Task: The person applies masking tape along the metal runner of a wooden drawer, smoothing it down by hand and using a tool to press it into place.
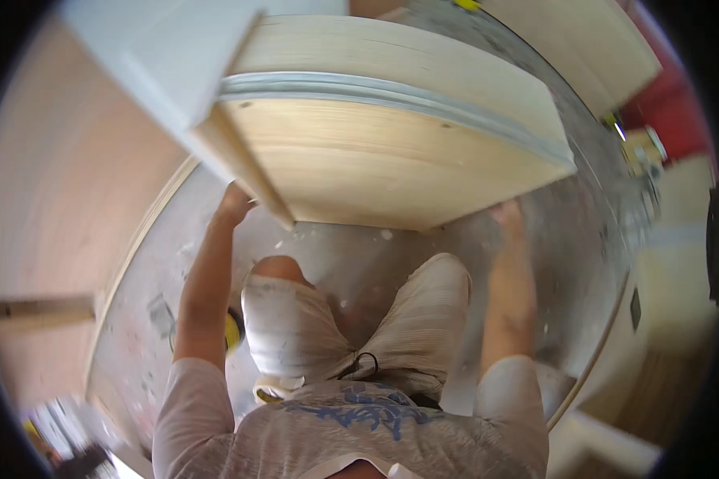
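Observation:
A pale wooden drawer is tilted up in front of me, with a grey metal slide rail along its side. At its left end stands a wide whitish front panel. My left hand is closed at the lower edge of that panel, its fingers partly hidden. My right hand, blurred, is closed at the drawer's lower right edge, and the drawer hides most of its fingers.
A large wooden panel rises on the left. Between it and my left arm a yellow and black round thing lies on the stained grey floor. A pale board is at the far right, and a hose or cord-like strip curves nearer.

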Tool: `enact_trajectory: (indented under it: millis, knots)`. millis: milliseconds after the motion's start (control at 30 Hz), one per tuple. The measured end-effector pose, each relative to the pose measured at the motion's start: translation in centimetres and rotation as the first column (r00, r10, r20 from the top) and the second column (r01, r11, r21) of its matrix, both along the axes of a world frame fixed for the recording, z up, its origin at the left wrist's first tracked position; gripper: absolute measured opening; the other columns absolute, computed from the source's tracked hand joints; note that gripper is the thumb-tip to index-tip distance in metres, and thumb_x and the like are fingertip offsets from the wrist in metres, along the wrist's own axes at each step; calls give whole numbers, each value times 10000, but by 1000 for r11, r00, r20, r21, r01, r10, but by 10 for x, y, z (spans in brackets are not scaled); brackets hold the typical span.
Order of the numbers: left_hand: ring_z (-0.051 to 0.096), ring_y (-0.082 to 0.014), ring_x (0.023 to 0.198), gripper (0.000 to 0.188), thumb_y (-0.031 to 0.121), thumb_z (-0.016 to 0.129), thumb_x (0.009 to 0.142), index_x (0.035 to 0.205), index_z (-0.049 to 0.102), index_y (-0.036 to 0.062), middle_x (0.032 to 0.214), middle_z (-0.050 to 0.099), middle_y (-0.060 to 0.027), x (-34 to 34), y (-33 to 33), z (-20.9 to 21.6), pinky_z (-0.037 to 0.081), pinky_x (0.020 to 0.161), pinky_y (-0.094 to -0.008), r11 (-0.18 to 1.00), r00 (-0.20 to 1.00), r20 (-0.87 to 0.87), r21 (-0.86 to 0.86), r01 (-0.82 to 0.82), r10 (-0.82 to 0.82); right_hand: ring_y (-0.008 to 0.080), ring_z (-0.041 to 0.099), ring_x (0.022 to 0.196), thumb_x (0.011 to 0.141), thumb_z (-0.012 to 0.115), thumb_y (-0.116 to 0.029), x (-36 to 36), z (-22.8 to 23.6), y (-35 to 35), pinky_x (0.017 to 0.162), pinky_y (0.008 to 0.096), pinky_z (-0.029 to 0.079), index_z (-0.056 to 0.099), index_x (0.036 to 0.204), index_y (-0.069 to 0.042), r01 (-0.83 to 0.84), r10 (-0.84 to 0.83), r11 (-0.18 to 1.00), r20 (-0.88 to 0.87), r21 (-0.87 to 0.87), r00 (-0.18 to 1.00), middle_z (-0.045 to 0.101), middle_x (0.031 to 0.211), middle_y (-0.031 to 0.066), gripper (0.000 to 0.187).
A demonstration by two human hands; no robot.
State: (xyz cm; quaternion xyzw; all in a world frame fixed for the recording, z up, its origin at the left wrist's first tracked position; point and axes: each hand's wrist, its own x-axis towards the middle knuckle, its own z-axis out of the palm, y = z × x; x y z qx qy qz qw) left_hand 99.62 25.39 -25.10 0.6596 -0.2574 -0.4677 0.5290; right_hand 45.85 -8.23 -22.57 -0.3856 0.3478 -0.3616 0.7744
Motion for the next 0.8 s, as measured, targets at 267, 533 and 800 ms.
enact_trajectory:
  millis: [267, 533, 800]
  knots:
    - [482, -282, 1216, 625, 497, 502, 940, 1363, 427, 42, 1363, 485, -111, 44, -44, -38, 400, 1023, -442, 981, 967, 216, -112, 161, -134, 257, 496, 1227, 948, 518, -375, 63, -48, 52, 1010, 437, 418, 455, 1362, -86, 348, -341, 935, -100, 63, 935, 528, 1343, 102, 508]
    - [451, -273, 1258, 656, 506, 506, 933, 1390, 399, 48, 1387, 466, -115, 57, -20, -51, 373, 1057, -445, 979, 999, 7, -202, 40, -39, 266, 495, 1221, 950, 492, -425, 101, -76, 85, 1012, 351, 380, 425, 1402, -47, 310, -239, 939, -372, 146, 897, 495, 1381, 125, 593]
    - [432, -276, 1286, 657, 496, 493, 941, 1419, 366, 63, 1407, 450, -117, 50, 7, -57, 365, 1075, -456, 949, 982, -187, -303, -86, 29, 254, 482, 1230, 926, 522, -412, 82, -61, 90, 1016, 423, 375, 478, 1342, -80, 213, -193, 970, -163, 120, 968, 527, 1327, 107, 535]
